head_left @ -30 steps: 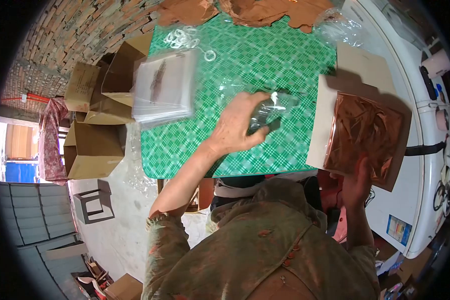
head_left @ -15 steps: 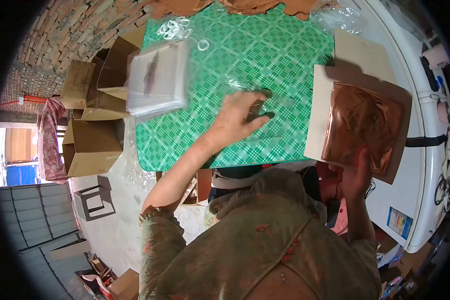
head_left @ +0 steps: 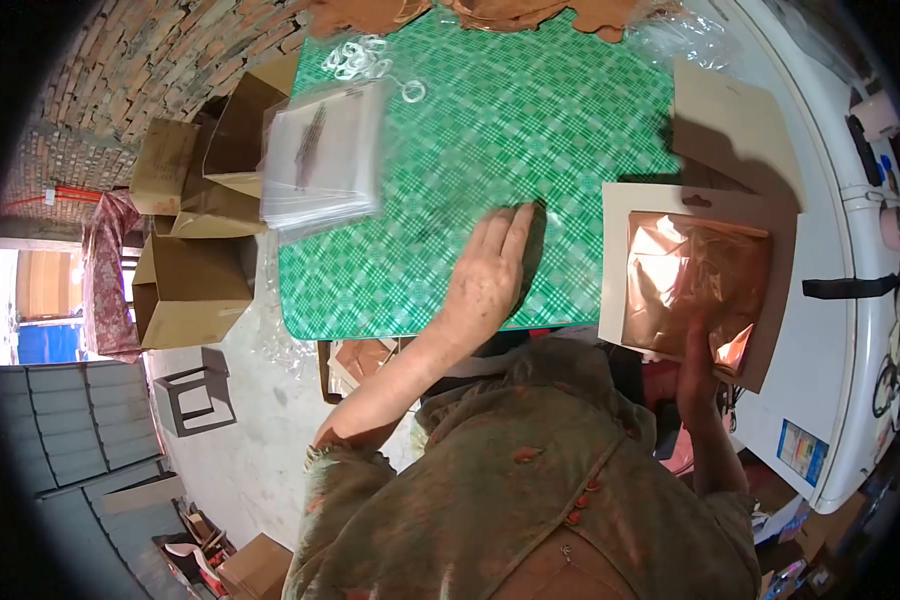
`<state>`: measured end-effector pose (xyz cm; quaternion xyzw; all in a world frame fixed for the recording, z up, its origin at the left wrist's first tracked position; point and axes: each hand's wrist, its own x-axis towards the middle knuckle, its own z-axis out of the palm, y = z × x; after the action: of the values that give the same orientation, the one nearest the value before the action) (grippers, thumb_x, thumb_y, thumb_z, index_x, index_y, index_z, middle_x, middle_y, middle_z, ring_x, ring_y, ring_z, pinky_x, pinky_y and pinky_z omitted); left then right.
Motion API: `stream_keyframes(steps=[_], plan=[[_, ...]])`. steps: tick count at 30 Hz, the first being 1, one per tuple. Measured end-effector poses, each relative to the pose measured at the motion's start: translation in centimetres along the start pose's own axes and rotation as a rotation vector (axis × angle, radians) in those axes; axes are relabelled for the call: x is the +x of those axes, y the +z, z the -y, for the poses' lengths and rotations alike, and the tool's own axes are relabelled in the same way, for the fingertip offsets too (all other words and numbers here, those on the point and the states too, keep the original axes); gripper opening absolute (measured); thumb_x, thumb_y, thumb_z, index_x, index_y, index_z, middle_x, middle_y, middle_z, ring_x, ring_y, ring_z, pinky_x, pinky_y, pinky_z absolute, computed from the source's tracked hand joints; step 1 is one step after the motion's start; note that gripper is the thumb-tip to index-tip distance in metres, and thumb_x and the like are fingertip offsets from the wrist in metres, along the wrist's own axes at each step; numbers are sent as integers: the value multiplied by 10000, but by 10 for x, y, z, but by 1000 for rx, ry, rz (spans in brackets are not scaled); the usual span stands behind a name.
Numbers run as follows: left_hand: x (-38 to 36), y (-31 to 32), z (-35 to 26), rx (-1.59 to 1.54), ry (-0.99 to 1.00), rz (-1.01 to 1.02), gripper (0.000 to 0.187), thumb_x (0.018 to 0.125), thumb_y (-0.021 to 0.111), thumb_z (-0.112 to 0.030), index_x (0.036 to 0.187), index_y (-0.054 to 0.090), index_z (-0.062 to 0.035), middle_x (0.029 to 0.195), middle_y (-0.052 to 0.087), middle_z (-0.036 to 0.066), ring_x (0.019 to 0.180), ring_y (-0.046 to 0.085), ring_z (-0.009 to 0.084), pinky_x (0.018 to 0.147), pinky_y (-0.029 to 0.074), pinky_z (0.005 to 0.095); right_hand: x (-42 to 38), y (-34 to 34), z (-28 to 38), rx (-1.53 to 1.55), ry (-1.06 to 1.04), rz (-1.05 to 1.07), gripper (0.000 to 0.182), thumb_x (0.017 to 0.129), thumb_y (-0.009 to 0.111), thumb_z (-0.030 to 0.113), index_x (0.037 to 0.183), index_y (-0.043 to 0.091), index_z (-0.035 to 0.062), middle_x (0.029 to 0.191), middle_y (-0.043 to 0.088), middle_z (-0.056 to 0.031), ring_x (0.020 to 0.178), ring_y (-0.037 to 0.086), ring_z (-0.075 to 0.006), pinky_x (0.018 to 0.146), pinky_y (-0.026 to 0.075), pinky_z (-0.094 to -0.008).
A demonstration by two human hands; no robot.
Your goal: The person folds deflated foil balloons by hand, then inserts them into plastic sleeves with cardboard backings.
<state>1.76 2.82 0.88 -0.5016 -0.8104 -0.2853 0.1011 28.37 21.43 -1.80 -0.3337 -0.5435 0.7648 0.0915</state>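
Note:
My left hand [head_left: 487,277] lies near the front edge of the green checked cloth [head_left: 550,120], its fingers stretched out and pointing away from me. Something clear and thin seems to lie by its fingertips, hard to make out. At the right, my right hand [head_left: 698,375] grips the lower edge of a copper-coloured foil packet [head_left: 675,280] on a pale card with a hanging hole. The thumb rests on the foil; the other fingers are hidden beneath. A stack of clear plastic sleeves [head_left: 322,155] lies at the table's left side.
White rings [head_left: 355,60] lie at the back left, brown material [head_left: 530,12] along the far edge. Pale cards [head_left: 735,130] rest at the back right, beside a white surface [head_left: 785,375]. Open cardboard boxes [head_left: 195,290] stand left of the table, with a grey frame [head_left: 195,395] on the floor.
My left hand has moved right and nearer to me, and its curled fingers have straightened. My right hand has shifted slightly left with the foil packet and card, which now sit more upright in view.

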Motion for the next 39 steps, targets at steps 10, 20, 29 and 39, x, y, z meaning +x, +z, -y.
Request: stream_keyframes(steps=[10,20,29,39], plan=[[-42,-33,20,102,-281,-61,636,823,822,-258,1359,588,-10,1443,485,234,1361,435,447,1110,390,543,-13,16,20,92,58,52,470,1125,376,396,1412,501,46,1280,599,-68,1153,585,-159,1012,470,-337],[-36,-27,-2,174,-192,18,575,796,844,-369,1271,650,-111,1403,525,186,1391,427,436,1174,303,597,-9,17,19,183,64,67,449,1128,393,357,1443,481,51,1327,591,-67,1177,588,-166,1012,474,-336],[-19,-19,5,70,-100,-37,333,837,801,-206,1144,726,-100,1264,633,106,1129,584,332,920,453,483,0,23,20,83,-75,72,475,1128,377,399,1422,503,47,1258,628,-60,1106,611,-158,949,492,-331],[-5,8,1,170,-132,-96,332,813,799,-325,961,654,-66,999,598,120,923,546,324,779,403,447,1,20,9,-264,-152,30,423,1145,334,348,1279,569,23,1077,654,-76,936,622,-158,863,500,-310]])
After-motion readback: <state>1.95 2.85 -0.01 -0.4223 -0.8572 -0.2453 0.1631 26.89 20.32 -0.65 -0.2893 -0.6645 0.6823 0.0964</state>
